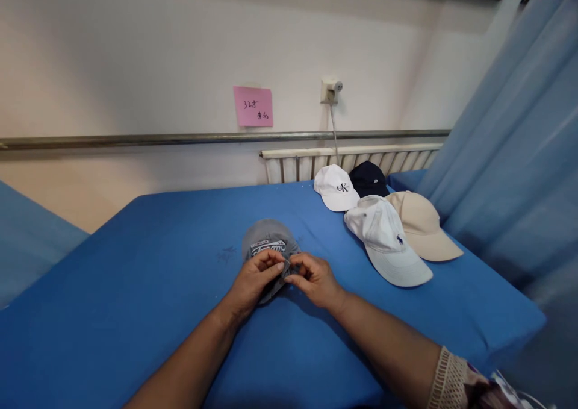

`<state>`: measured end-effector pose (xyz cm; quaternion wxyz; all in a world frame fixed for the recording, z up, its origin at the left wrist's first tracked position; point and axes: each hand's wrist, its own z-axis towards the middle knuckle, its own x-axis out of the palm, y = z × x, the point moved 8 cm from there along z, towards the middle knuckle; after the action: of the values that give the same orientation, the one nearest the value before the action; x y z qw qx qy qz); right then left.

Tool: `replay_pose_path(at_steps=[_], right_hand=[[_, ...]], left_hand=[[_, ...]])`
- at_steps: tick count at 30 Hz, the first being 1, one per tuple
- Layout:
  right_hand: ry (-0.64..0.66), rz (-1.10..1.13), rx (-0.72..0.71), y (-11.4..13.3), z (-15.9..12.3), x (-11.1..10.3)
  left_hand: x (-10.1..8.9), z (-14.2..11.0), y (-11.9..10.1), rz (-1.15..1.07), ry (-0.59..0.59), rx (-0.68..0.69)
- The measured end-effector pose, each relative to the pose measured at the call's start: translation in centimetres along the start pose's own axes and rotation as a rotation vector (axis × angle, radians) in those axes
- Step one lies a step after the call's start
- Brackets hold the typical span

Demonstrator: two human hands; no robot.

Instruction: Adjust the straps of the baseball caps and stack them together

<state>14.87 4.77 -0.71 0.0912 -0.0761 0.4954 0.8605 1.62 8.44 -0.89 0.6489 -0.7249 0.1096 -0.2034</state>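
A grey baseball cap [263,231] with a lettered patch on it rests on the blue-covered table [171,312] in front of me. My left hand [262,274] pinches the cap near its lower right part, thumb against fingers. Close beside it, my right hand [313,278] also pinches the cap, thumb and fingers pressed together. Between the fingertips a small piece of the cap shows, but its details are too small to make out. Part of the cap is hidden behind the hands.
To the right lie a white cap [335,187], a navy cap [369,179], a pale cap with a small blue emblem [386,240] and a beige cap [419,222]. Behind are a radiator [311,162] and a wall rail [180,139]. A blue curtain [510,120] hangs at right.
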Motion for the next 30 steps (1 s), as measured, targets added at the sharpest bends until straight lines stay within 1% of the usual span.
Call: replay_pose_path(at_steps=[4, 8, 10, 16, 22, 25, 30], right_hand=[[0.008, -0.035, 0.043, -0.2, 0.0, 0.1], [0.018, -0.023, 0.096, -0.5, 0.0, 0.1], [0.016, -0.028, 0.101, -0.5, 0.0, 0.1], [0.014, -0.085, 0.032, -0.1, 0.2, -0.3], [0.072, -0.126, -0.033, 0.3, 0.1, -0.1], [0.086, -0.133, -0.063, 0.6, 0.1, 0.0], [0.091, -0.142, -0.073, 0.7, 0.0, 0.0]], left_hand=[[0.1, -0.1, -0.3, 0.033, -0.023, 0.001], [-0.2, -0.3, -0.7, 0.069, -0.06, -0.013], [-0.3, -0.4, -0.7, 0.091, -0.051, -0.029], [0.2, -0.5, -1.1, 0.165, 0.042, -0.024], [0.4, -0.6, -0.6, 0.139, 0.06, -0.058], [0.6, -0.6, -0.4, 0.114, 0.072, -0.063], [0.9, -0.7, -0.4, 0.083, 0.091, -0.05]])
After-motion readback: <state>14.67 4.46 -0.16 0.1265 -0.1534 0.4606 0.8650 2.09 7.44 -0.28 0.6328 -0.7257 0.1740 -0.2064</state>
